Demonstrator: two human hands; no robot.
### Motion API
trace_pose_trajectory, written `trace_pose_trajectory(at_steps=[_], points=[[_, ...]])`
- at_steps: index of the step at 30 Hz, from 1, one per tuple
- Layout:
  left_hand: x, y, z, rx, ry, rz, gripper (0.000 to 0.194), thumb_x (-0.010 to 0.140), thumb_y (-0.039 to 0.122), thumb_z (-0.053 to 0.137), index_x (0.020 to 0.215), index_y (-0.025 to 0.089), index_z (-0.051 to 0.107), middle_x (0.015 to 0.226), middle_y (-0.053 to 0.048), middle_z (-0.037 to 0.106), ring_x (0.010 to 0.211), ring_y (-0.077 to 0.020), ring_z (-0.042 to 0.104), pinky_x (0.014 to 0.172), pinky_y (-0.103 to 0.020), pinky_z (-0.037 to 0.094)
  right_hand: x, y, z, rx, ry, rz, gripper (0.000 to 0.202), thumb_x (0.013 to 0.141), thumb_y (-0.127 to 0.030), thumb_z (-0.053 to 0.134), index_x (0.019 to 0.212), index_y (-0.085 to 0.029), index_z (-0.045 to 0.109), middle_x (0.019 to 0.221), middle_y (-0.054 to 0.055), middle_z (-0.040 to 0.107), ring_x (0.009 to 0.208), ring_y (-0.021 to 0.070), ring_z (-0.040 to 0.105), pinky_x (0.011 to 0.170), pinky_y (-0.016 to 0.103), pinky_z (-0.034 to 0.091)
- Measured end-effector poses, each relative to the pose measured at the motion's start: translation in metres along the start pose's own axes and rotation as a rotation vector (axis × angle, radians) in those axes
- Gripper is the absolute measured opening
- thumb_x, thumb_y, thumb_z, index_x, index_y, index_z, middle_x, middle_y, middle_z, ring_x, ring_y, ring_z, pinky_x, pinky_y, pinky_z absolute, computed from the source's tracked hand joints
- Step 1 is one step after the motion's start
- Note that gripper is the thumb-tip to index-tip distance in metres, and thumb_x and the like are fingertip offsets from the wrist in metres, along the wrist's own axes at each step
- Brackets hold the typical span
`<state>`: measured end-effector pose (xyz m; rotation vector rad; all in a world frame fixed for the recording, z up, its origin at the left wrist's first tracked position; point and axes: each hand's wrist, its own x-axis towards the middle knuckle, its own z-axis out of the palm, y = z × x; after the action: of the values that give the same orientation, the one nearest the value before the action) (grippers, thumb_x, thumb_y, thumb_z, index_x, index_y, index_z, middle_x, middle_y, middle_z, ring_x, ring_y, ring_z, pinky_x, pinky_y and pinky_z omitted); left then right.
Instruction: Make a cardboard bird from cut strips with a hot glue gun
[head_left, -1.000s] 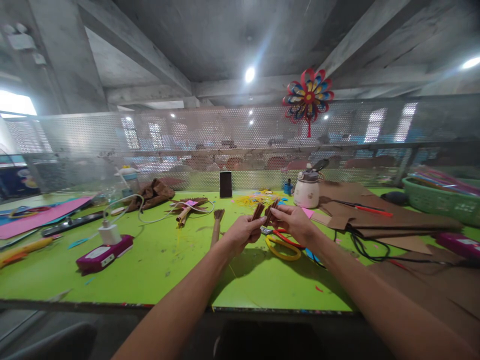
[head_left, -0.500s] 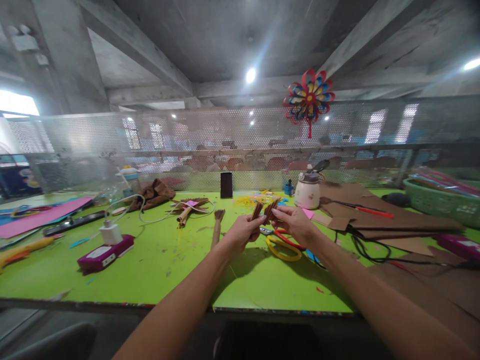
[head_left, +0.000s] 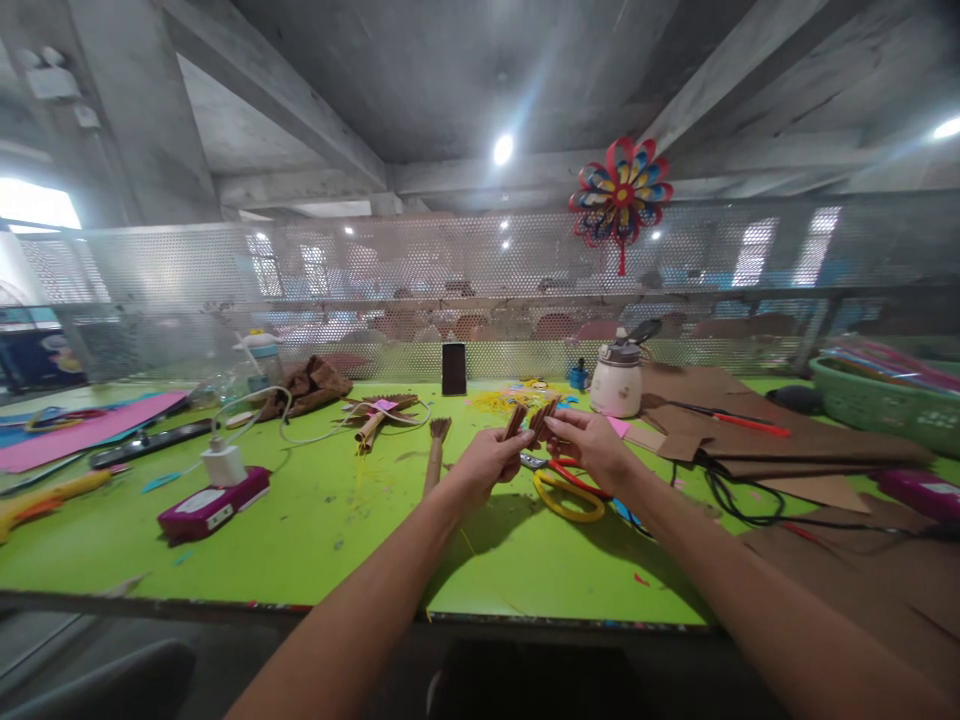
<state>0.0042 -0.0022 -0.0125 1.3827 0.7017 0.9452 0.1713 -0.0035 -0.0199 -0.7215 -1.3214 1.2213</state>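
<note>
Pleated brown paper (head_left: pixel 544 418) is pinched between my two hands above the green table. My left hand (head_left: pixel 489 462) is closed on its left part, thumb along the folds. On the right part, the fingertips of my right hand (head_left: pixel 589 440) are closed. Whether the paper is one piece or two I cannot tell. Below my hands lie scissors (head_left: pixel 576 510) with red and yellow handles, their blades partly hidden. Left of my left hand is a brown paper roll with a frayed end (head_left: pixel 435 455). Farther left rests a brown paper piece with a fanned top (head_left: pixel 369 430).
A phone (head_left: pixel 454 370) stands upright at the back, near yellow scraps (head_left: pixel 506 402) and a white bottle (head_left: pixel 616 380). Brown paper sheets (head_left: pixel 757 430), a black cable (head_left: pixel 739 510) and a green basket (head_left: pixel 885 405) are on the right. A purple power strip (head_left: pixel 214 505) sits left.
The view has shifted very slightly. Both hands keep their hold on the pleated paper, with almost no visible movement.
</note>
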Motion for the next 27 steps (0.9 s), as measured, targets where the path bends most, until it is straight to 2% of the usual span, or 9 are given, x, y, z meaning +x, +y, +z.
trace_pose_trajectory(at_steps=[13, 17, 22, 27], points=[[-0.001, -0.001, 0.001, 0.062, -0.017, -0.01, 0.031, 0.069, 0.038, 0.066, 0.063, 0.014, 0.048, 0.041, 0.009, 0.028, 0.035, -0.0027, 0.021, 0.04, -0.023, 0.009, 0.0, -0.001, 0.002, -0.021, 0.031, 0.064, 0.024, 0.061, -0.032, 0.071, 0.078, -0.015, 0.069, 0.068, 0.001, 0.062, 0.055, 0.0082, 0.051, 0.057, 0.023, 0.042], [0.001, -0.002, 0.0, 0.033, 0.009, -0.024, 0.03, 0.068, 0.037, 0.067, 0.068, 0.014, 0.049, 0.041, 0.01, 0.027, 0.036, -0.0024, 0.02, 0.04, -0.022, 0.009, 0.0, -0.001, 0.001, -0.02, 0.045, 0.063, 0.024, 0.061, -0.032, 0.071, 0.077, -0.015, 0.069, 0.068, 0.001, 0.063, 0.053, 0.0079, 0.051, 0.056, 0.023, 0.042], [0.005, -0.003, -0.007, -0.024, 0.165, 0.013, 0.03, 0.068, 0.038, 0.066, 0.077, 0.015, 0.05, 0.042, 0.012, 0.024, 0.034, -0.0024, 0.018, 0.039, -0.02, 0.01, 0.0, 0.0, 0.002, -0.032, 0.053, 0.088, 0.024, 0.062, -0.033, 0.07, 0.079, -0.015, 0.069, 0.068, 0.001, 0.064, 0.052, 0.0076, 0.05, 0.056, 0.024, 0.042], [0.004, 0.005, -0.011, -0.15, 0.342, 0.093, 0.036, 0.071, 0.05, 0.059, 0.078, 0.016, 0.048, 0.041, 0.013, 0.021, 0.034, -0.0029, 0.019, 0.037, -0.017, 0.011, -0.001, 0.002, 0.006, -0.089, 0.036, 0.086, 0.021, 0.062, -0.031, 0.067, 0.076, -0.015, 0.069, 0.061, -0.001, 0.061, 0.05, 0.0073, 0.046, 0.052, 0.023, 0.039]])
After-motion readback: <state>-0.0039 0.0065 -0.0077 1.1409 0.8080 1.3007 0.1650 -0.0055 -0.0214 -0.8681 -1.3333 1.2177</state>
